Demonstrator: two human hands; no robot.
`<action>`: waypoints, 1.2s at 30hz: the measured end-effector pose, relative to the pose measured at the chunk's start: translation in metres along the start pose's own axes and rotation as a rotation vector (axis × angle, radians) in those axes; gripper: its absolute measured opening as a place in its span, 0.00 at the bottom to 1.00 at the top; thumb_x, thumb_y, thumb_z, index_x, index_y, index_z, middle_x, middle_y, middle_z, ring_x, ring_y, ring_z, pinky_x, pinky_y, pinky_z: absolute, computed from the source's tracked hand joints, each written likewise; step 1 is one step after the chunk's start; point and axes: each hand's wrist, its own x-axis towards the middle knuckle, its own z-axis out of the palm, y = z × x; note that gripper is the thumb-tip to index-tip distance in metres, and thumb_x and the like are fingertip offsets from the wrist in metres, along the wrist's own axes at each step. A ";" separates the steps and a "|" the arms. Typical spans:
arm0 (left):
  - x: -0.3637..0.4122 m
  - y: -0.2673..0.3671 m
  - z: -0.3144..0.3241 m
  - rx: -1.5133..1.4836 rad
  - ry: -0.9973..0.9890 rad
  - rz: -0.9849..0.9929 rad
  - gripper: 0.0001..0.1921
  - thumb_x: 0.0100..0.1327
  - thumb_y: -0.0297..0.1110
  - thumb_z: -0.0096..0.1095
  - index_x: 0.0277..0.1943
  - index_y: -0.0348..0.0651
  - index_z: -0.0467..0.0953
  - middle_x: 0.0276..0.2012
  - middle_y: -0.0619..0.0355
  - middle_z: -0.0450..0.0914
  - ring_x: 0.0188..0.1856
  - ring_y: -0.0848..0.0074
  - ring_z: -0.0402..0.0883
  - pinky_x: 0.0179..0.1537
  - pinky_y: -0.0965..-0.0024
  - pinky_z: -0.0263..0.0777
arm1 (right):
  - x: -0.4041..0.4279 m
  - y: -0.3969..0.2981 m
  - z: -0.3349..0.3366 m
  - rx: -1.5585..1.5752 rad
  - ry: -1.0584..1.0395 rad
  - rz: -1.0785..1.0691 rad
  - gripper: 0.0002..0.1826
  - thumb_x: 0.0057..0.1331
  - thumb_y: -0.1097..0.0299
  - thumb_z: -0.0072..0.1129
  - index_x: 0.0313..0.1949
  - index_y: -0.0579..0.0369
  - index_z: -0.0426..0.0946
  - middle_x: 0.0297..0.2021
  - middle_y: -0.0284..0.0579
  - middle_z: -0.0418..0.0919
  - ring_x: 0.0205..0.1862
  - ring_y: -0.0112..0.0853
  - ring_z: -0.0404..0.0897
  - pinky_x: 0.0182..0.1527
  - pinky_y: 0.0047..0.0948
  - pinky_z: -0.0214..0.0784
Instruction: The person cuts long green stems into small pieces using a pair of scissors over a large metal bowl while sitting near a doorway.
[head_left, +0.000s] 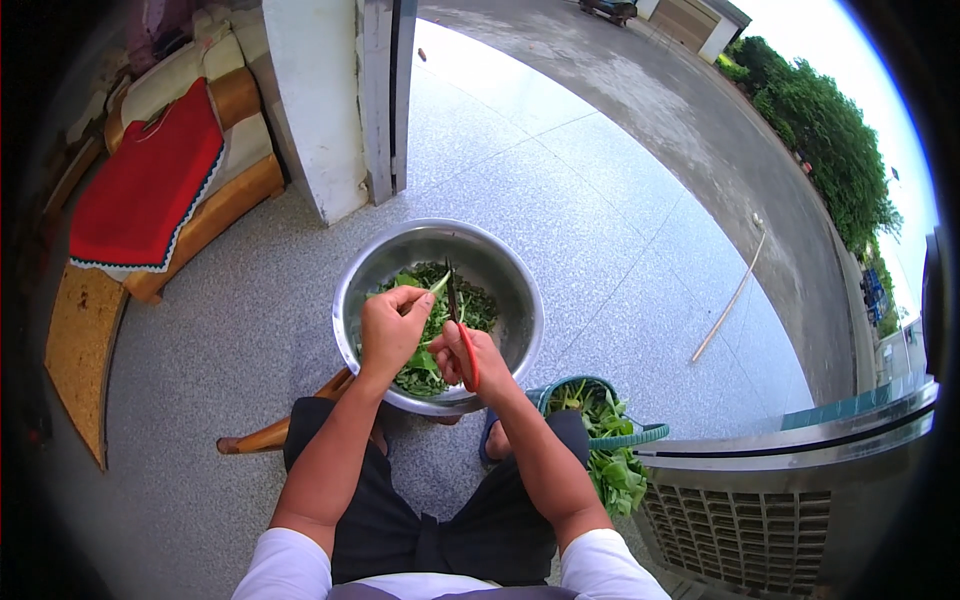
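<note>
Over a large stainless steel basin (517, 277), my left hand (394, 330) pinches a pale green vegetable stalk (441, 283) between thumb and fingers. My right hand (469, 358) grips red-handled scissors (453, 289), their dark blades pointing away from me, close beside the stalk's tip. Whether the blades touch the stalk I cannot tell. Chopped greens (480, 304) cover the bottom of the basin, with a few larger leaves (422, 361) beneath my hands. The basin sits before my knees; what holds it up is mostly hidden.
At my right stands a green plastic basket (581, 382) heaped with leafy greens (619, 472). Beyond it is a metal door with a grille (739, 525). A wooden stool leg (255, 437) juts out at left. A red cloth (150, 187) drapes a wooden sofa (217, 221). A thin stick (731, 300) lies on the floor.
</note>
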 end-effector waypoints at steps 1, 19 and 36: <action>0.000 -0.001 0.000 -0.002 0.004 0.001 0.08 0.61 0.29 0.63 0.35 0.31 0.81 0.19 0.63 0.77 0.22 0.86 0.70 0.24 0.77 0.63 | -0.001 -0.002 0.001 0.000 -0.001 0.001 0.30 0.69 0.42 0.48 0.37 0.64 0.75 0.20 0.35 0.73 0.17 0.20 0.71 0.21 0.17 0.63; 0.002 -0.009 0.001 -0.017 0.025 -0.006 0.08 0.61 0.29 0.62 0.34 0.31 0.81 0.19 0.62 0.77 0.22 0.86 0.72 0.24 0.76 0.64 | -0.003 0.004 0.006 0.002 -0.048 -0.072 0.30 0.71 0.43 0.45 0.39 0.65 0.75 0.24 0.35 0.74 0.21 0.20 0.72 0.24 0.18 0.65; 0.003 -0.009 -0.001 -0.015 0.032 -0.017 0.10 0.63 0.31 0.60 0.34 0.31 0.82 0.18 0.60 0.77 0.21 0.85 0.71 0.23 0.74 0.63 | -0.004 0.008 0.011 -0.044 -0.047 -0.052 0.34 0.72 0.40 0.39 0.40 0.65 0.76 0.24 0.37 0.75 0.22 0.23 0.73 0.27 0.21 0.66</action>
